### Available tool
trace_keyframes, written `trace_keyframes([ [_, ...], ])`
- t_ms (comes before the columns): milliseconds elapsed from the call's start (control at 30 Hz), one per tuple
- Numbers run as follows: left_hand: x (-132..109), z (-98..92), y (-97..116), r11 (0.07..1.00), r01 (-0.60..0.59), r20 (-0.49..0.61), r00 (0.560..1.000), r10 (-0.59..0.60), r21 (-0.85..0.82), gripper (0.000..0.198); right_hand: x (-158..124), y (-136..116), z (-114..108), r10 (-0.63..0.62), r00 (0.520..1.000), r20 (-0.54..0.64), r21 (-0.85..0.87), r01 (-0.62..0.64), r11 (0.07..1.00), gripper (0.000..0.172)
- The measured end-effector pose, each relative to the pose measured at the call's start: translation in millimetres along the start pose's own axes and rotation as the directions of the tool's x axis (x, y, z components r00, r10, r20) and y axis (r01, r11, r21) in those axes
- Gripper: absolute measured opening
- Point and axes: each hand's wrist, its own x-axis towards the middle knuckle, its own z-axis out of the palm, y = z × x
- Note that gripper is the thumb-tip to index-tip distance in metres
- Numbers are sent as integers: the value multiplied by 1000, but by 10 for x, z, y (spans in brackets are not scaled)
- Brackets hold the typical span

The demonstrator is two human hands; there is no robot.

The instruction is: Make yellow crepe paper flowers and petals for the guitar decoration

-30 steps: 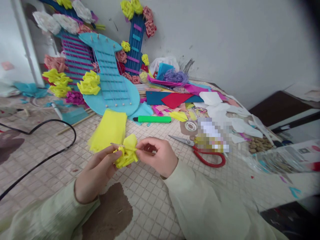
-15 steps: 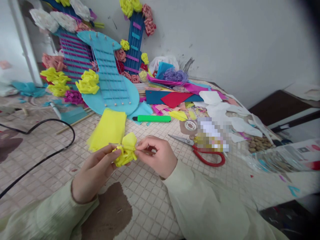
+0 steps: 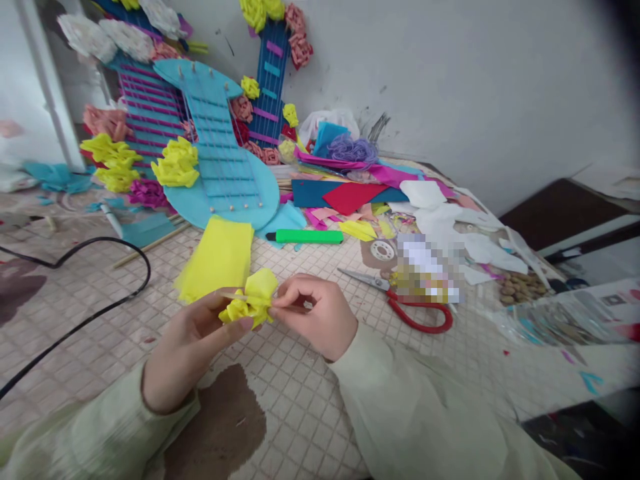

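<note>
Between my two hands is a yellow paper flower (image 3: 254, 303) with crumpled petals and one flatter petal standing up at its top. My left hand (image 3: 197, 340) is closed around the flower's left side, thumb in front and fingers behind. A thin pale stick seems to lie by the left fingers, partly hidden. My right hand (image 3: 320, 313) pinches the flower's right edge between thumb and fingertips. Just behind the flower, a stack of yellow paper sheets (image 3: 217, 257) lies on the table. Red-handled scissors (image 3: 420, 313) rest to the right of my right hand.
A green marker (image 3: 309, 237) lies beyond my hands. Behind it stands a light-blue paper guitar shape (image 3: 220, 180) with strings and flowers. Paper scraps (image 3: 365, 197) and purple yarn (image 3: 353, 150) are piled at the back. A black cable (image 3: 100, 293) curves along the left.
My left thumb has slid lower and further right across the flower's front. The flower has tilted slightly, and its upright petal now looks rounder. My right hand keeps its pinch.
</note>
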Motion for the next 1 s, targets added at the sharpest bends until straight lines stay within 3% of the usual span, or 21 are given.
trace_keyframes([
  [133, 23, -10, -15, 999, -40, 48, 998, 39, 25, 25, -4, 0, 12, 41, 999, -14, 36, -41, 999, 14],
  [233, 50, -7, -29, 995, -62, 23, 998, 60, 84, 22, -8, 16, 35, 35, 999, -36, 47, -33, 998, 14],
  [400, 84, 4, -75, 961, -141, -49, 986, 157, 238, 9, -25, 39, 72, -60, 997, -56, 0, 61, 998, 16],
  [667, 128, -73, -173, 965, -154, -42, 985, 167, 213, 11, -16, -4, 34, -237, 970, 43, -169, 241, 956, 11],
  [800, 142, -76, -164, 987, -74, -99, 991, 89, 144, 18, -24, -29, 38, -120, 992, 46, -166, 126, 978, 8],
  [1000, 126, -34, -145, 986, -76, -110, 990, 92, 148, 23, -34, 4, 75, 35, 999, -4, -129, -35, 991, 9],
])
